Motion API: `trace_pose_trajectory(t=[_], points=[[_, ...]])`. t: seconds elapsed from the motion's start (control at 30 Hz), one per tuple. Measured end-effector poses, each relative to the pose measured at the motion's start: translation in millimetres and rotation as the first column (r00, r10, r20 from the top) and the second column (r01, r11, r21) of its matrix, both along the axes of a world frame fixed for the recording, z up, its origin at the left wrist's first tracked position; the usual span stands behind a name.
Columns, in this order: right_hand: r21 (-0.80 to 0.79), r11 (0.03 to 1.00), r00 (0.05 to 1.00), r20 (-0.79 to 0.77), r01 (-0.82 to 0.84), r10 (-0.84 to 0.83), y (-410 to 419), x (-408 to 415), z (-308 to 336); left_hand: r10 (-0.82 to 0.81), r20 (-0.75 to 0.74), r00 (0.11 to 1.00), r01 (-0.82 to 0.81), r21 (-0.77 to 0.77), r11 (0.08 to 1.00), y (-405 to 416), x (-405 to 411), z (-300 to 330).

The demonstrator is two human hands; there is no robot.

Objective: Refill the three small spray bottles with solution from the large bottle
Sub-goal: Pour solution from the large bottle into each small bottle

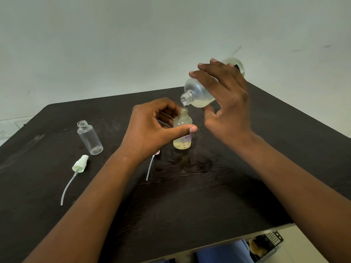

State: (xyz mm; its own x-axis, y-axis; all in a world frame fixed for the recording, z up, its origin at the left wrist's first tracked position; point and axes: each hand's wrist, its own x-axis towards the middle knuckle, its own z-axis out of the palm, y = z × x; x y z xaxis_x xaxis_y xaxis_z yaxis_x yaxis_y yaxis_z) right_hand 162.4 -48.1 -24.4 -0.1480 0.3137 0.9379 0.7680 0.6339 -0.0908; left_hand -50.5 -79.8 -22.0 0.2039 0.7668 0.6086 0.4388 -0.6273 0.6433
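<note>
My right hand [226, 103] grips the large clear bottle [197, 92], tilted mouth-down to the left. A thin stream of pale yellow solution runs from its neck into a small bottle with a purple print [182, 128]. That small bottle stands upright on the dark table [190, 196], with a little yellowish liquid at its bottom, held by my left hand [152, 128] with the thumb across its front. A second small bottle [89, 137], clear and uncapped, stands empty to the left. I cannot see a third small bottle.
A white spray cap with a long dip tube [79, 165] lies at the left, in front of the empty bottle. Another dip tube [150, 168] with a pinkish cap shows from under my left wrist. Wet smears mark the table below the bottle. The table's near edge runs at the lower right.
</note>
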Motion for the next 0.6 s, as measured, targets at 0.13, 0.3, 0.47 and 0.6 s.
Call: trace_pose_trajectory(t=[0.13, 0.3, 0.47, 0.6], points=[[0.003, 1.000, 1.000, 0.004, 0.000, 0.000, 0.1, -0.3, -0.4, 0.005, 0.001, 1.000, -0.005, -0.003, 1.000, 0.0, -0.1, -0.1], [0.005, 1.000, 1.000, 0.006, -0.007, 0.007, 0.4, 0.1, -0.6, 0.005, 0.001, 1.000, -0.005, -0.005, 1.000, 0.2, -0.2, -0.3], [0.016, 1.000, 1.000, 0.002, -0.006, 0.006, 0.8, 0.5, -1.2, 0.001, 0.002, 1.000, -0.001, 0.001, 1.000, 0.1, 0.1, -0.4], [0.024, 1.000, 1.000, 0.005, -0.005, 0.005, 1.9, 1.0, -1.8, -0.001, 0.001, 1.000, 0.001, 0.007, 1.000, 0.5, 0.2, -0.5]])
